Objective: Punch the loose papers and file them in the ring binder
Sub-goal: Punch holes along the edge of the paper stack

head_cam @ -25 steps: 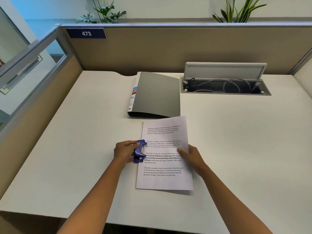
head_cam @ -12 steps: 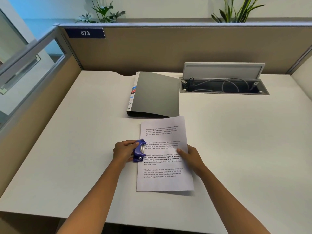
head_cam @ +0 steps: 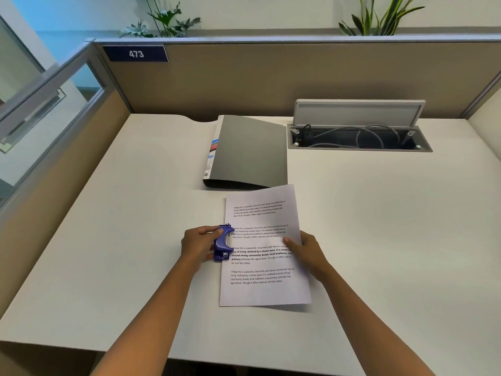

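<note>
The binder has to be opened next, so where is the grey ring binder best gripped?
Probably at the open right edge of the ring binder, coming from the right. It lies flat and closed, spine to the left, and the printed sheet overlaps only the near right corner.

Head cam, one view: looks fwd and down, desk (head_cam: 379, 240) close.
</note>
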`<action>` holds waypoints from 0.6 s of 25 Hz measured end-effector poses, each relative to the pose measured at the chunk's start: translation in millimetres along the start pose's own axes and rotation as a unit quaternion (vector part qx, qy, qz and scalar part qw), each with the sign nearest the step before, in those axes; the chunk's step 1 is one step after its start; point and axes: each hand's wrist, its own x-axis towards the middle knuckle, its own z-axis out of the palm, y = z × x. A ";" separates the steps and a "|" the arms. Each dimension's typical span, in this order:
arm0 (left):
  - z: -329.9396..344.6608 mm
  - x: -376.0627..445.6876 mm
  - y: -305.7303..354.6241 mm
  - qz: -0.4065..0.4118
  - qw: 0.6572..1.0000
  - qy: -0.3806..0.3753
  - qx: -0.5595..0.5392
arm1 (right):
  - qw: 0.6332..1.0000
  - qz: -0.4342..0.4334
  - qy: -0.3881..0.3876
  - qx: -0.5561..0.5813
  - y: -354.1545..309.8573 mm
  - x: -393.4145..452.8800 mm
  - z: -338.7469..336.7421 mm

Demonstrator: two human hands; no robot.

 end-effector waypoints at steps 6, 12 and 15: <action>0.4 -1.5 1.0 0.004 1.000 0.001 0.006 | 1.000 0.004 -0.001 -0.001 -0.4 -0.1 0.2; 4.8 7.4 -3.1 0.013 0.999 0.027 0.043 | 1.000 0.012 0.002 -0.015 -3.8 0.9 2.8; 11.8 11.6 -1.9 0.040 0.985 0.059 0.158 | 1.000 0.014 0.006 -0.016 -3.5 1.2 3.7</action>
